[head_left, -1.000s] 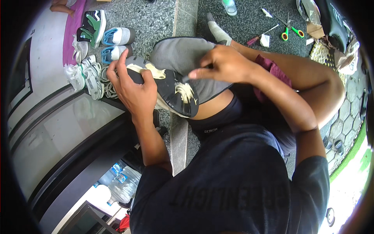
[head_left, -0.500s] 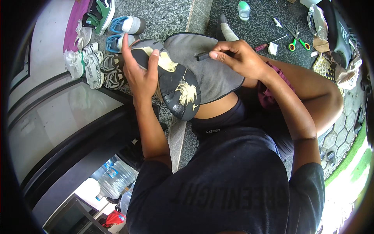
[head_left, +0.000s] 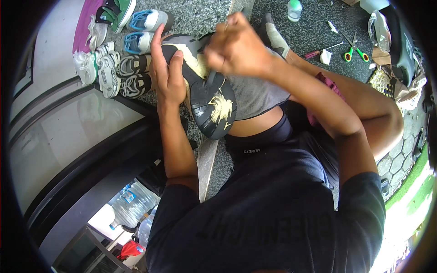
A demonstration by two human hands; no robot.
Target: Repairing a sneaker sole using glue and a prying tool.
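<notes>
Left hand [head_left: 168, 86] is clasping the black-soled shoe [head_left: 200, 91] beside grey cloth [head_left: 260, 94], thumb and fingers parted. Right hand [head_left: 239, 50] is curling its fingers; blur is hiding any grip. Firm bracing is probably helping control.

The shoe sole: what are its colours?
The sole is mostly black with pale yellow patches; head view.

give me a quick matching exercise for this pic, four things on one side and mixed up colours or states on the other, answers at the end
Things:
1. scissors
2. left hand
3. bottle
4. cloth

Descriptions:
A. grey, lying partly under the shoe
B. clear, green-capped, standing on the floor
C. gripping the shoe
D. green-and-orange-handled, blades apart

Pairs: 1-D, 2-C, 3-B, 4-A
</notes>
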